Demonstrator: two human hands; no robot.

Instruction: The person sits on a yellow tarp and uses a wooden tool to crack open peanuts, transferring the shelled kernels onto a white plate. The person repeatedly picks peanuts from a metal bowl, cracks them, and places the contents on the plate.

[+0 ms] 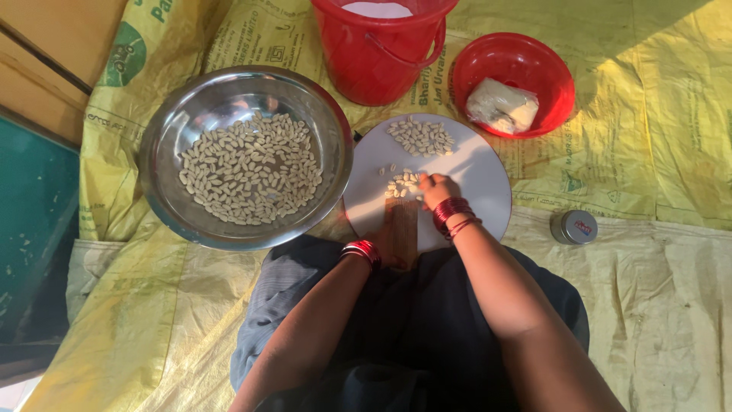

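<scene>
A round white board [476, 179] lies on the yellow sheet in front of my lap. My right hand [437, 189], red bangles at the wrist, rests on it with fingers curled over a small cluster of pale peanuts [399, 184]. A second heap of peanuts [421, 137] lies at the board's far edge. My left hand [390, 233] lies flat along the board's near edge, palm down, also with red bangles; it holds nothing that I can see. A steel bowl [171, 133] with many peanuts sits to the left.
A red bucket [377, 61] stands beyond the board. A red plastic bowl [549, 72] with a pale wrapped packet [502, 106] is at the back right. A small round tin [573, 226] lies to the right. Yellow printed sacks [656, 152] cover the floor.
</scene>
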